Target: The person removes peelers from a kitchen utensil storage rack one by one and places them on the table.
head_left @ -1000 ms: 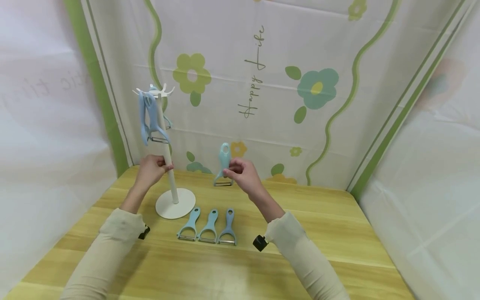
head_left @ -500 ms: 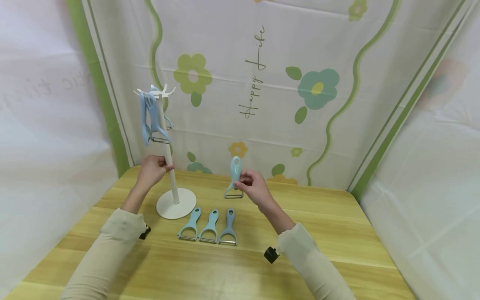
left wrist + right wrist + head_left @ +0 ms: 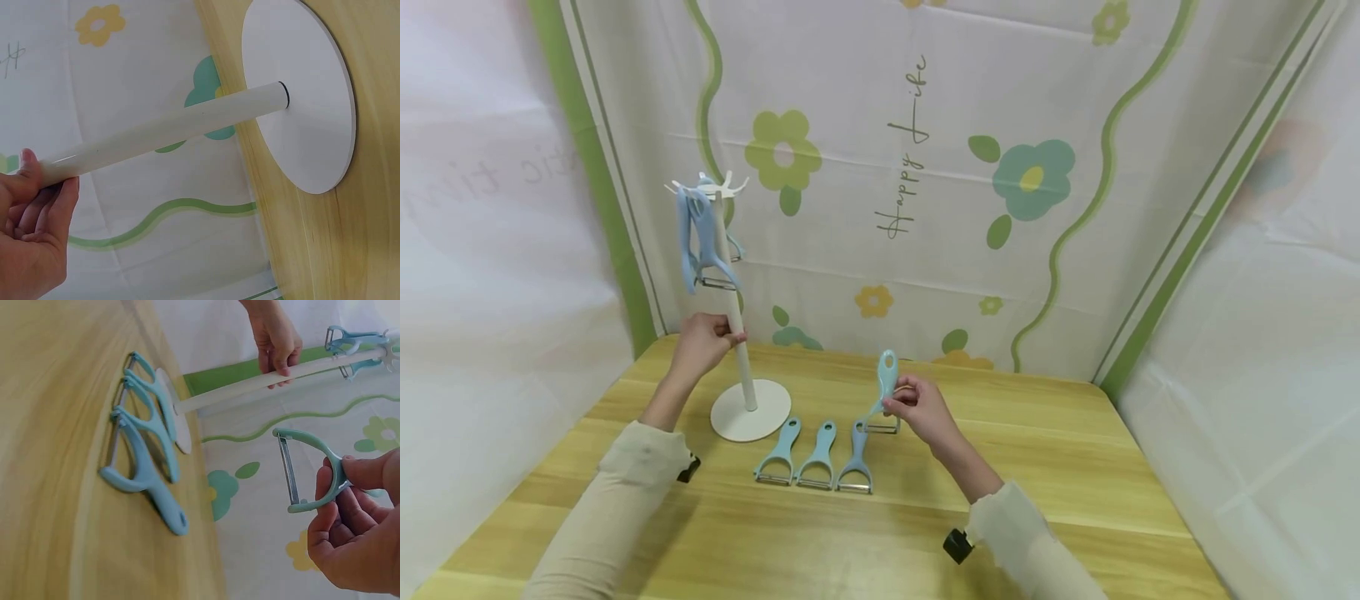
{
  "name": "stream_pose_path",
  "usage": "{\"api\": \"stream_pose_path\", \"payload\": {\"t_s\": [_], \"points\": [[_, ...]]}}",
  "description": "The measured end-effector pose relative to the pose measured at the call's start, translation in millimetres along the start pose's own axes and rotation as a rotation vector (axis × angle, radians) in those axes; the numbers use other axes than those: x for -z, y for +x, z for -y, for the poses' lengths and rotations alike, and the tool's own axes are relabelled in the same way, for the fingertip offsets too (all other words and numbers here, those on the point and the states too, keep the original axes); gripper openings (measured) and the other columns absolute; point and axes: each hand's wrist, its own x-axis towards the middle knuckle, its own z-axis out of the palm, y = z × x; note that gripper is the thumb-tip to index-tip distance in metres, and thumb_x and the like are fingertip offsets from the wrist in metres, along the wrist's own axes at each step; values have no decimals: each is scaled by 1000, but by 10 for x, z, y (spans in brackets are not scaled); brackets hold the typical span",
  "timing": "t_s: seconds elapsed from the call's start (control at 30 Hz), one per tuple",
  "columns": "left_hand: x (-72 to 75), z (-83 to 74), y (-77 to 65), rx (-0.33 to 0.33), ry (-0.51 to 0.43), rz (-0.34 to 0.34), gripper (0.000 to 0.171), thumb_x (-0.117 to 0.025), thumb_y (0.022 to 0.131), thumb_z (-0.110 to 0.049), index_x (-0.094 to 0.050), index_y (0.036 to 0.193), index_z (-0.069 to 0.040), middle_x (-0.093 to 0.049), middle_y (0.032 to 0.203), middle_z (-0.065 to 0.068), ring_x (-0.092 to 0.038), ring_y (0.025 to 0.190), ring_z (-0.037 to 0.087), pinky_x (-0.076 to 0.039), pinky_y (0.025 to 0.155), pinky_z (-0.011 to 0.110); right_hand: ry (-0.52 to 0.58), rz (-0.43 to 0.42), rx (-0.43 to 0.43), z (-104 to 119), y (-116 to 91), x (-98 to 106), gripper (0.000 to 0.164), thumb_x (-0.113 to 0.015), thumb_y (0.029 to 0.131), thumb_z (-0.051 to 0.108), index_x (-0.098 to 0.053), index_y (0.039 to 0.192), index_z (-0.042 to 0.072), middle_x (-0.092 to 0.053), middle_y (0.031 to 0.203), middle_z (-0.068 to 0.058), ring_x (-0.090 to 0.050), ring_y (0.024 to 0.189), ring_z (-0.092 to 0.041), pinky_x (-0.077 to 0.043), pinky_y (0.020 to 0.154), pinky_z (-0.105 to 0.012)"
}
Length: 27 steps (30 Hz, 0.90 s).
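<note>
My left hand (image 3: 702,340) pinches the white pole (image 3: 169,128) of an upright stand between thumb and fingers. Its round base (image 3: 730,414) sits flat on the table. From the hooks (image 3: 727,185) at the top hang several blue peelers (image 3: 706,237), one partly behind the pole. My right hand (image 3: 925,410) holds a light teal peeler (image 3: 887,375) with its handle up and blade down, above the table. In the right wrist view the fingers and thumb close on that peeler (image 3: 325,447) near its fork. Three blue peelers (image 3: 818,450) lie in a row before the base, handles pointing away.
The wooden table (image 3: 820,542) meets a hanging cloth (image 3: 940,275) with printed flowers at its back edge. White cloth walls stand at both sides. A black wrist camera (image 3: 957,546) sits at the right sleeve.
My right hand has moved right, down and nearer with the teal peeler, away from the stand, to beside the row's right end. The left hand keeps its hold on the pole.
</note>
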Motion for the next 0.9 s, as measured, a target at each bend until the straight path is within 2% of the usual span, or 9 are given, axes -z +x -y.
{"api": "stream_pose_path", "payload": {"t_s": [0.13,0.3,0.5,0.63,0.73,0.9], "points": [[-3,2,-1,2,-1,-1,25,-67,95,-14,-73,104,9,-74,99,28,-70,92,42,-55,71,42,-1,8,-29,-131,-81,21,22,-68,92,3,-60,111,-7,-75,92,-17,-68,75,-12,-55,81,-34],[-13,4,-9,-13,-2,-8,24,-67,95,-13,-73,103,10,-73,98,28,-70,91,42,-56,70,42,-5,31,-73,-313,-182,37,21,-66,93,2,-59,110,-7,-75,90,-17,-71,79,-17,-57,85,-43],[-27,10,-16,-13,-11,-10,25,-67,96,-13,-72,104,10,-73,99,28,-71,93,43,-56,71,42,-20,48,-127,-504,-256,35,20,-66,93,3,-58,108,-6,-73,87,-22,-71,84,-28,-55,77,-33],[-37,24,-15,-11,-9,-9,24,-67,96,-12,-72,105,9,-74,100,27,-71,94,42,-56,72,43,-54,56,-166,-604,-293,28,19,-67,92,2,-58,107,-5,-71,78,-13,-69,77,-22,-51,69,-26],[-39,27,-17,-11,-8,-6,24,-67,96,-12,-72,105,9,-73,101,28,-71,94,43,-56,74,45,-70,70,-187,-661,-319,12,20,-67,91,1,-58,108,-5,-66,73,-5,-61,71,-14,-46,64,-23],[-51,24,-24,-34,-8,-17,23,-66,96,-11,-71,105,10,-73,102,29,-70,96,45,-57,79,52,-95,60,-215,-723,-331,-28,21,-67,90,0,-57,108,-5,-60,70,0,-53,67,-11,-43,60,-20]]}}
